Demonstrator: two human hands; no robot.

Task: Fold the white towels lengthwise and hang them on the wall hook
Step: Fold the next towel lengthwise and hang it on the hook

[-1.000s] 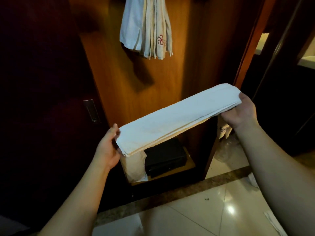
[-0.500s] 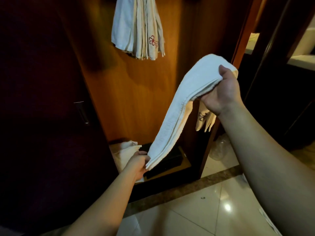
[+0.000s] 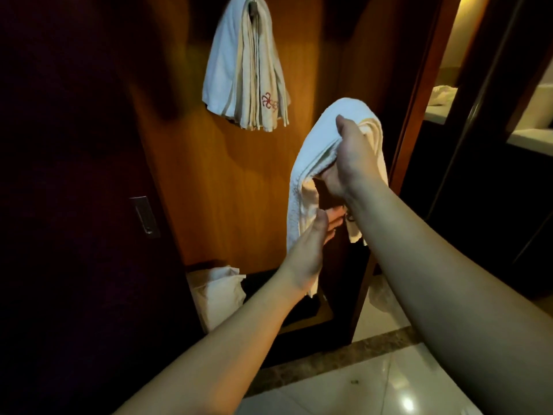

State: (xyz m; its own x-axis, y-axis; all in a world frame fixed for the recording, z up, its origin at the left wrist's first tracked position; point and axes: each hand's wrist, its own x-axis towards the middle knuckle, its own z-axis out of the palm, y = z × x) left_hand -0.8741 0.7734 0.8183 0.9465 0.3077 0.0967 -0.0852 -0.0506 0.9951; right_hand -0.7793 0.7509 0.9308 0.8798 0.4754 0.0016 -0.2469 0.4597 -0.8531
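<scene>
We are holding a folded white towel [image 3: 302, 172] up in front of the wooden wall [image 3: 227, 181], to the right of and below the hook [image 3: 254, 9]. Our right hand [image 3: 351, 157] is gripping its top, thumb over the fold and fingers curled underneath, so the towel is draping over that hand and hanging down on both sides. Our left hand [image 3: 308, 250] is reaching up to the hanging part with straight fingers lying flat against the cloth; it is touching the towel rather than grasping it.

Several more white towels [image 3: 242, 73] are hanging from the hook, bunched in long folds. One of them is showing a red embroidered mark [image 3: 269, 100] near its lower edge; we cannot read any letters in it.

Below, a white bag [image 3: 217, 292] is sitting in a low open shelf [image 3: 326, 313]. A metal pull [image 3: 145, 215] is showing on the dark door [image 3: 74, 205] at left. Glossy floor tiles [image 3: 374, 390] are reflecting a light at lower right.
</scene>
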